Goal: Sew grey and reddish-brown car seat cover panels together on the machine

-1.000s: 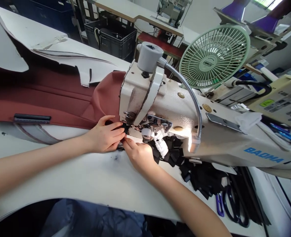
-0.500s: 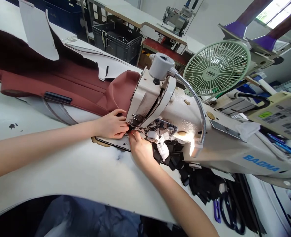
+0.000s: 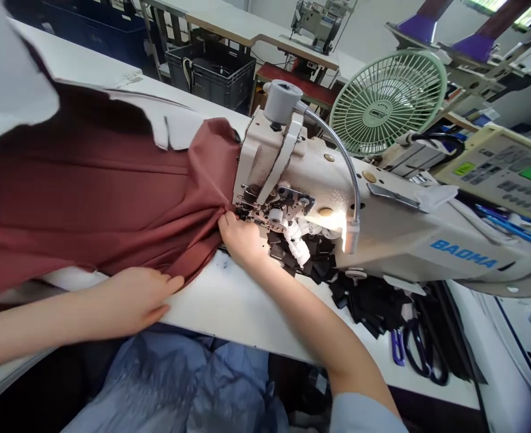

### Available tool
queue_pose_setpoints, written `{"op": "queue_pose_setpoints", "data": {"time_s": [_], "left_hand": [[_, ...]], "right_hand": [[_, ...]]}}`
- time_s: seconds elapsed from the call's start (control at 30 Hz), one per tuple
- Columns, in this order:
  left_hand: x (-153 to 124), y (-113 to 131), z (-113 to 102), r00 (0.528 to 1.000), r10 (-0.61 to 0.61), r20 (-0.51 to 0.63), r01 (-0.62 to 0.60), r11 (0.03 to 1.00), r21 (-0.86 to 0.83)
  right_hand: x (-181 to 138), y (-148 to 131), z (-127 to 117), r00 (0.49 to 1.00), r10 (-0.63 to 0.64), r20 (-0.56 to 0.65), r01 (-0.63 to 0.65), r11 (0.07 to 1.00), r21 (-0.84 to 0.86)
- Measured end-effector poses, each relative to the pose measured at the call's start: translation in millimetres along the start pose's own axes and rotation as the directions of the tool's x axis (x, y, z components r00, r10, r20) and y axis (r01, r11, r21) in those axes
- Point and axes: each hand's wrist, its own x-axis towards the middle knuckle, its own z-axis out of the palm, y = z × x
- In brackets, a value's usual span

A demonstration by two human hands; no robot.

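Note:
A large piece of maroon leather-like material [image 3: 89, 198] spreads across the left of the table and bunches up beside the sewing machine [image 3: 265, 144]. My right hand [image 3: 242, 237] is at the needle area, its fingers closed on the gathered edge of the material. The exact stitching spot is hidden behind the hand and the machine head. Lower left, my left hand [image 3: 141, 297] lies against the near edge of the material, fingers stretched out and thumb apart. White backing [image 3: 157, 117] shows along the far side of the piece.
A lit lamp [image 3: 350, 231] on a bendy neck shines by the machine. Small black pieces [image 3: 368, 304] are heaped under its arm, near dark-handled scissors [image 3: 423, 355] and a purple tool [image 3: 397, 347]. Behind stand a green fan [image 3: 386, 102], a control panel [image 3: 504, 174] and a grey crate [image 3: 211, 69].
My left hand has left the needle area, moving left and toward me. The material has swung nearer and now covers more table. My right hand stays by the needle, slightly further left.

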Motion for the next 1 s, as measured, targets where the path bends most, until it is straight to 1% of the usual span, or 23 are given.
{"op": "queue_pose_setpoints", "data": {"time_s": [0.03,0.1,0.13,0.17,0.23,0.27,0.3,0.33,0.37,0.4,0.47,0.53,0.57,0.63,0.7,0.77,0.87,0.9,1.0], "left_hand": [[5.5,6.9,2.8,0.999,-0.040,0.018,0.041,0.998,-0.053],[19.4,9.0,-2.5,0.993,-0.113,0.042,0.117,0.988,-0.101],[26.4,6.3,-9.6,0.992,-0.122,0.037,0.125,0.987,-0.105],[33.2,2.6,-18.5,0.994,-0.106,0.007,0.106,0.990,-0.097],[47.3,-4.2,-37.5,0.992,-0.001,-0.125,-0.005,0.999,-0.046],[55.3,-6.4,-45.5,0.976,0.075,-0.206,-0.077,0.997,-0.004],[64.4,-7.8,-51.5,0.949,0.152,-0.277,-0.146,0.988,0.043],[74.6,-8.5,-54.9,0.921,0.218,-0.322,-0.200,0.976,0.087],[85.4,-8.9,-55.7,0.902,0.267,-0.338,-0.237,0.963,0.127],[96.2,-9.1,-54.2,0.896,0.298,-0.330,-0.254,0.952,0.170],[115.2,-10.4,-46.6,0.912,0.312,-0.267,-0.235,0.929,0.286],[127.4,-13.6,-37.6,0.937,0.284,-0.204,-0.185,0.897,0.401],[130.8,-15.7,-33.8,0.944,0.269,-0.193,-0.165,0.887,0.431],[133.3,-19.4,-28.1,0.948,0.239,-0.211,-0.127,0.890,0.438],[132.1,-19.8,-23.5,0.940,0.215,-0.264,-0.083,0.897,0.435],[128.6,-15.0,-18.1,0.929,0.200,-0.313,-0.035,0.886,0.463],[121.2,-1.3,-8.6,0.901,0.198,-0.387,0.017,0.874,0.486],[118.9,2.9,-5.7,0.892,0.218,-0.395,0.002,0.874,0.485],[115.3,8.9,0.6,0.876,0.313,-0.366,-0.118,0.876,0.468]], "right_hand": [[4.0,-3.9,-0.2,0.999,0.029,-0.019,-0.029,1.000,0.004],[4.2,-9.0,-1.2,0.995,0.080,-0.054,-0.079,0.997,0.024],[-0.3,-10.4,-1.8,0.994,0.081,-0.069,-0.079,0.996,0.034],[-7.8,-11.5,-2.2,0.994,0.064,-0.086,-0.060,0.997,0.044],[-28.5,-14.5,-2.4,0.992,0.003,-0.129,0.004,0.998,0.058],[-39.5,-17.1,-2.0,0.988,-0.030,-0.153,0.039,0.997,0.062],[-49.4,-20.4,-1.5,0.983,-0.064,-0.173,0.076,0.995,0.064],[-57.5,-24.5,-1.0,0.976,-0.100,-0.192,0.114,0.991,0.064],[-63.6,-28.9,-0.4,0.968,-0.136,-0.212,0.152,0.986,0.063],[-67.8,-33.3,0.0,0.956,-0.179,-0.232,0.198,0.978,0.064],[-73.6,-39.7,1.0,0.933,-0.253,-0.256,0.282,0.956,0.081],[-81.0,-40.3,3.4,0.923,-0.293,-0.250,0.329,0.937,0.115],[-86.4,-37.9,5.4,0.923,-0.296,-0.246,0.335,0.933,0.132],[-99.8,-29.1,10.3,0.927,-0.269,-0.260,0.316,0.936,0.158],[-112.6,-19.3,15.1,0.930,-0.231,-0.287,0.290,0.939,0.183],[-120.6,-13.9,17.9,0.936,-0.207,-0.286,0.269,0.942,0.200],[-122.2,-17.8,17.3,0.947,-0.210,-0.244,0.260,0.946,0.194],[-121.3,-20.7,16.0,0.949,-0.220,-0.227,0.264,0.946,0.190],[-123.2,-24.3,7.3,0.953,-0.229,-0.196,0.270,0.938,0.218]]}}
